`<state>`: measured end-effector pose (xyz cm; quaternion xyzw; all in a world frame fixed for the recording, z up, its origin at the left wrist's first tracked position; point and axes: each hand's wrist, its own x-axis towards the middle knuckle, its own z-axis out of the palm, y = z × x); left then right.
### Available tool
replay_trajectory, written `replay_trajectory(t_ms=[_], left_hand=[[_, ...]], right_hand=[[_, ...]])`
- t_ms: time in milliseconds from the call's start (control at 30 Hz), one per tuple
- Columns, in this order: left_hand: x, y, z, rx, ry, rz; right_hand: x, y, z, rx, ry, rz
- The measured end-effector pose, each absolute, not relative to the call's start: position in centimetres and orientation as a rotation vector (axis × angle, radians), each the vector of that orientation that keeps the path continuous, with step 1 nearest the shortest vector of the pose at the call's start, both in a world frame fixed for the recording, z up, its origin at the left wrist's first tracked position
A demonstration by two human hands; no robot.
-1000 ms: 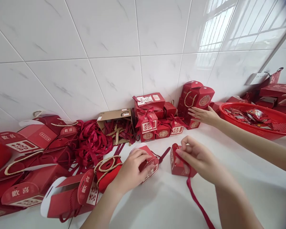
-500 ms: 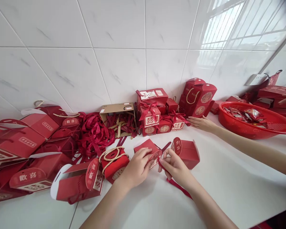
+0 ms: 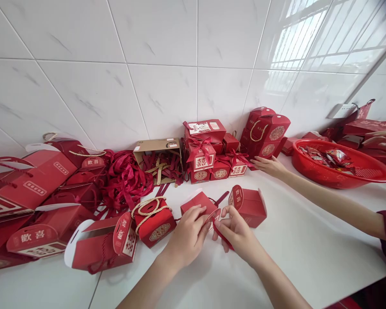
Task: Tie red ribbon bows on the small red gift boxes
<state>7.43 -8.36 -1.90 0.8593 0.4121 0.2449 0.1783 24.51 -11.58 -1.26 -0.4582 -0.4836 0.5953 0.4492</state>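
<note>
In the middle of the table, my left hand (image 3: pixel 187 234) is closed on a small red gift box (image 3: pixel 197 201), its fingers over the near end and the flap. Close beside it, my right hand (image 3: pixel 238 234) pinches a red ribbon (image 3: pixel 224 237) against that flap. Both sets of fingertips nearly meet there, hiding part of the box front. Just behind my right hand stands another red box (image 3: pixel 252 206). To the left sits a red box with gold cord (image 3: pixel 156 225).
Red boxes (image 3: pixel 99 244) crowd the left, beside a heap of ribbon (image 3: pixel 125 180). A cardboard box (image 3: pixel 157 146) holds strips. Stacked boxes (image 3: pixel 209 133) line the wall. Another person's hand (image 3: pixel 268 166) reaches in before a red basket (image 3: pixel 344 178); a further hand (image 3: pixel 382 140) shows far right.
My right hand has come closer to my left, and the ribbon's loose tail no longer lies stretched across the table. The box flap now shows tilted up between my hands. The view has shifted slightly.
</note>
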Motion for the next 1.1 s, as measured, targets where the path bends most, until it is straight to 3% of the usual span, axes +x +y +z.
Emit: replay_trajectory(t_ms=[333, 633, 933, 1100], left_hand=[[7.4, -10.2, -1.7, 2.478, 1.123, 0.623], [6.6, -12.8, 2.5, 2.484, 0.852, 0.449], [8.1, -13.0, 3.5, 1.981, 1.204, 0.469], [8.5, -13.3, 3.4, 1.745, 1.166, 0.569]], right_hand=[[24.4, -12.3, -1.0, -1.072, -1.174, 1.482], [25.3, -14.3, -1.3, -1.010, -1.246, 1.700], [24.8, -15.1, -1.1, -1.073, -1.347, 1.526], [24.6, -15.5, -1.1, -1.167, -1.408, 1.396]])
